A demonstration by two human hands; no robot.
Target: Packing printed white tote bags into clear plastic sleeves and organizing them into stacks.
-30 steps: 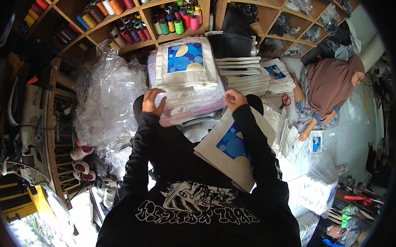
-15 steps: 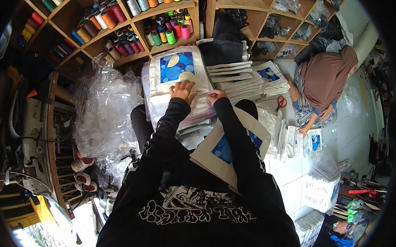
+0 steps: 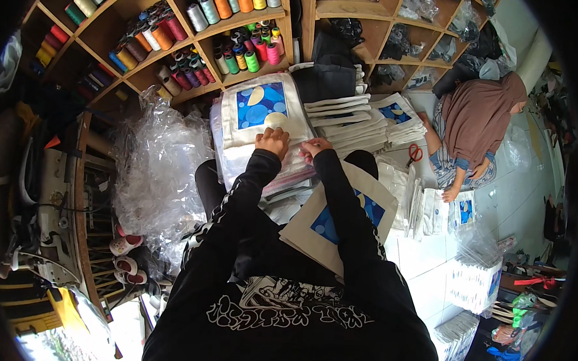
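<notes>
A cream canvas bag with a blue printed panel (image 3: pixel 261 106) lies on top of a pile of plastic-wrapped bags (image 3: pixel 223 136) in front of me. My left hand (image 3: pixel 273 143) rests at this bag's near edge, fingers curled down onto the cloth. Just right of it, my right hand (image 3: pixel 316 149) is closed in a pinch by the bag's right side; what lies between its fingertips is too small to make out. Another cream bag with a blue print (image 3: pixel 325 227) lies across my lap, partly under my right forearm.
Stacked folded bags (image 3: pixel 343 118) stand beyond my right hand, with red-handled scissors (image 3: pixel 415 152) nearby. Crumpled clear plastic (image 3: pixel 160 175) heaps at left. Shelves of thread spools (image 3: pixel 244 24) rise behind. A co-worker (image 3: pixel 478 124) sits at right, one hand at a row of bags (image 3: pixel 435 209).
My left hand's fingers, spread flat on the bag before, are now curled in, and the hand has shifted slightly right. My right hand stays close to the same spot, still pinched.
</notes>
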